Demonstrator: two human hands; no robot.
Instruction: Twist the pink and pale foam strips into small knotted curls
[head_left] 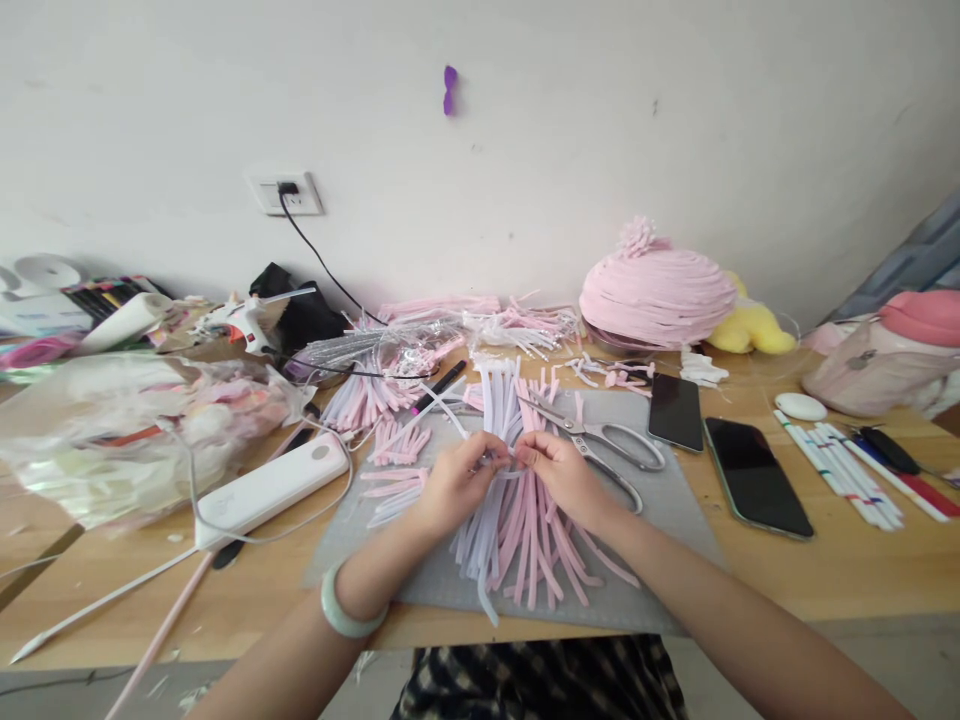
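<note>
My left hand (466,474) and my right hand (553,474) meet fingertip to fingertip above a grey mat. Between them, both pinch a thin pale pipe cleaner (512,458); its exact shape is partly hidden by my fingers. Under my hands lie long white pipe cleaners (474,545) and pink pipe cleaners (529,545), fanned out toward me. Scissors (600,440) rest on the mat just right of my right hand, handles pointing away from the bundle. Short pink pieces (400,442) are heaped to the left.
The grey mat (675,560) covers the table's middle. At left are a white power bank (271,490) with cables, a plastic bag (135,440) and a glue gun (251,322). Two phones (757,478), markers (844,475) and a pink pipe-cleaner dome (656,297) are at right.
</note>
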